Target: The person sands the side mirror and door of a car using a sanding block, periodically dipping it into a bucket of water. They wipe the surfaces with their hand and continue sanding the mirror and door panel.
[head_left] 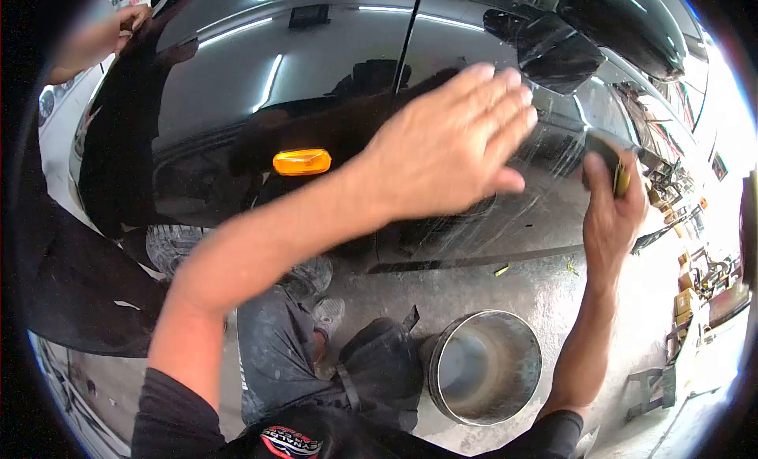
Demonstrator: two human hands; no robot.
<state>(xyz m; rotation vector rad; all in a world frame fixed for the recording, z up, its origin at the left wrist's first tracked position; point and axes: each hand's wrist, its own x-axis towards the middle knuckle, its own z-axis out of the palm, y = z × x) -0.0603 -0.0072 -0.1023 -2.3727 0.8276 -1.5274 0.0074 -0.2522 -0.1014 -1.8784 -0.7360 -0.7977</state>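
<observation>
My left hand (462,139) is stretched out flat, palm down, against or just over the glossy black car door (505,198). Its fingers point toward the base of the side mirror (628,29). Farther right, my right hand (616,191) pinches a thin dark pad with a yellow side (604,155) between thumb and fingers. Whitish streaks and wet-looking smears run over the door between my two hands. Left of my forearm, an orange side marker lamp (302,161) sits on the black fender (213,135).
A round bucket (485,368) with cloudy liquid stands on the grey floor below the door. Another person in dark clothes (79,269) is at the left by the car's front. Shelving with boxes (687,301) and a dark stool (651,388) are at the right.
</observation>
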